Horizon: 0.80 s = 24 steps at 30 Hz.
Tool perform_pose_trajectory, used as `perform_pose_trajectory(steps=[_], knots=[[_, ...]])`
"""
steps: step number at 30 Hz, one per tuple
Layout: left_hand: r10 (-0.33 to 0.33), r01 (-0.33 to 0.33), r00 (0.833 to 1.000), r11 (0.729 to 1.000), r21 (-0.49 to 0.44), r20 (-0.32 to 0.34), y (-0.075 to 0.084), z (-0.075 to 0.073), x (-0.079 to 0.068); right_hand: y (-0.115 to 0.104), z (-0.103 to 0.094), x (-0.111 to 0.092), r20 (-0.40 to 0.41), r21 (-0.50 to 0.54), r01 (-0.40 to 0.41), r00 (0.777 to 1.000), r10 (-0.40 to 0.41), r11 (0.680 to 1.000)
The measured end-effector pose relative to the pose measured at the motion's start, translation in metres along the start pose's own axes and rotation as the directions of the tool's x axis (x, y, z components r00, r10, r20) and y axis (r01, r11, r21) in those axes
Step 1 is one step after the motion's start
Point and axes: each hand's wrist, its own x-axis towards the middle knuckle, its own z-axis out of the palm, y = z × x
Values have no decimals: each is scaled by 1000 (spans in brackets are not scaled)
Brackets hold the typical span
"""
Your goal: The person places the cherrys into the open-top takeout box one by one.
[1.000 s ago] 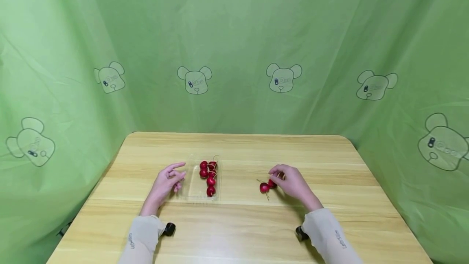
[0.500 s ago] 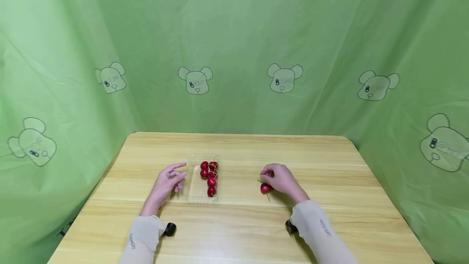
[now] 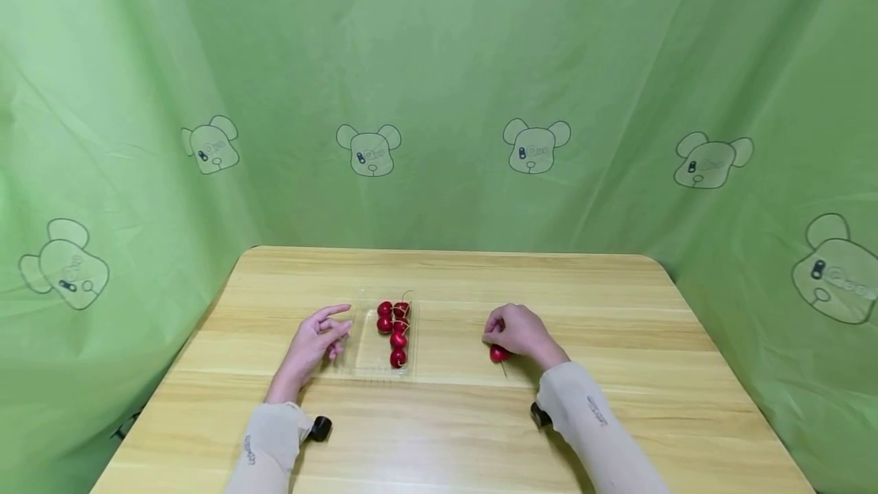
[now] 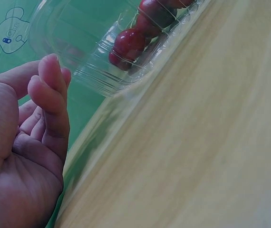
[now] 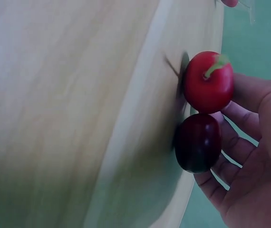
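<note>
Two cherries lie on the table at my right hand: a bright red cherry with a green stem, and a dark cherry touching it. My right thumb and forefinger come together at the left of these cherries, where a stem lay. The fingertips are hidden behind the fruit in the right wrist view, so a pinch cannot be confirmed. My left hand stays beside a clear plastic container, forefinger extended and the others loosely bent, tips at its left rim. Several cherries with stems sit along its right side.
A light wooden table with rounded far corners carries everything. Green curtains printed with bear heads stand behind it and on both sides. A black wrist device sits under the left sleeve.
My right hand has moved left over the two cherries, covering the farther one and part of the nearer one in the head view. My left hand and the container have stayed put.
</note>
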Motion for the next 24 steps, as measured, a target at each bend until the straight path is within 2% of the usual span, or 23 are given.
perform_pose_trajectory(steps=[11,24], knots=[[10,-10,1000,1000,-1,1,0,0,0,0,4,7,-22,-34,29,999,-30,999],[4,-4,1000,1000,28,-9,1,0,1,-6,5,7,-61,43,90,994,-87,995]])
